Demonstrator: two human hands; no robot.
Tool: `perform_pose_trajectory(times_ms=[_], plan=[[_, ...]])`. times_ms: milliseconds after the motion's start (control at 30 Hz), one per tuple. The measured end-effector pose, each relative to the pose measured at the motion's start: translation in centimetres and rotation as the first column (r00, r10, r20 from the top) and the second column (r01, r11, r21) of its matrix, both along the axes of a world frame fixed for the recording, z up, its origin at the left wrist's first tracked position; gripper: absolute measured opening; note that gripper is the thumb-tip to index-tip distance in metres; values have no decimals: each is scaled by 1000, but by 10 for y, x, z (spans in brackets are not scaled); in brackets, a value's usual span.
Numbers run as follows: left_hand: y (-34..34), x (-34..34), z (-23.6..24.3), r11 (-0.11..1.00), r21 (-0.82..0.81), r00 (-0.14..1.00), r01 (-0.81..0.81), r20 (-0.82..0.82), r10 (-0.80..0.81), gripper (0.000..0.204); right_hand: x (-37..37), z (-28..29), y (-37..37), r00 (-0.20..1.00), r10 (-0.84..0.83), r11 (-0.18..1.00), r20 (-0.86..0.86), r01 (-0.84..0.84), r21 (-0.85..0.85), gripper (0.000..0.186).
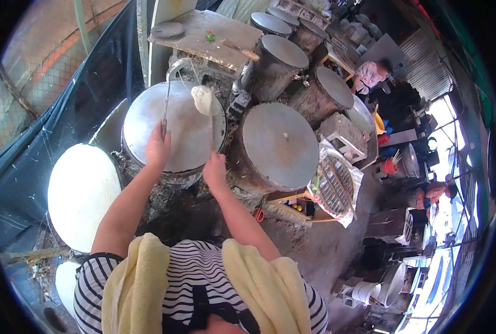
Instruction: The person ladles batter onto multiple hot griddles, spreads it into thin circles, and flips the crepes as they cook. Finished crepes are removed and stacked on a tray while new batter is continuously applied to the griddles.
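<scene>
Both my hands are over a large round metal plate [142, 117], pale grey and flat, on a sooty drum-like base. My left hand [158, 149] is closed around a long thin metal tool [167, 97] whose far end is bent over. In my right hand [214, 171] is the lower end of a thin stick [211, 131]. A soft whitish lump [203, 100] is at the stick's far end; whether it is cloth or dough I cannot tell. Thin pale strands run between the bent end and the lump.
Beside me on the left stands a big white round surface [84, 195]. A second grey plate [280, 146] is to the right, near a foil-lined tray [337, 186]. Red scissors [258, 214] hang below. Behind is a worn slab [209, 36]. A person [370, 77] is farther off.
</scene>
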State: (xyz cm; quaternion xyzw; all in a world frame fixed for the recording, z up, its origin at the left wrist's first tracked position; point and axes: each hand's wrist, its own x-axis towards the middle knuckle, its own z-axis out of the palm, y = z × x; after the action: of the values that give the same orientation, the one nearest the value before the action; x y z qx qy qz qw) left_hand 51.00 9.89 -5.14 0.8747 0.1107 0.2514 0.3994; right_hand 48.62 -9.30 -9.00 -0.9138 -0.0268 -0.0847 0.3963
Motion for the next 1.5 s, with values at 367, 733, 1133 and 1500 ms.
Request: perform_pose_trajectory(times_ms=[367,733,1133,1500], plan=[[2,-24,35,840,-542,994,21,-78,-76,41,41,9,20,994,52,990,-95,-64,-122,28],[7,-90,81,473,-880,978,41,-60,-198,39,65,28,36,975,-6,970,-220,-47,-237,34],[18,-121,82,218,-972,985,92,56,-166,38,86,-1,40,996,35,981,-86,-51,-187,24],[22,-134,88,215,-970,984,113,79,-162,37,25,23,29,986,-27,973,-165,-12,-231,32]])
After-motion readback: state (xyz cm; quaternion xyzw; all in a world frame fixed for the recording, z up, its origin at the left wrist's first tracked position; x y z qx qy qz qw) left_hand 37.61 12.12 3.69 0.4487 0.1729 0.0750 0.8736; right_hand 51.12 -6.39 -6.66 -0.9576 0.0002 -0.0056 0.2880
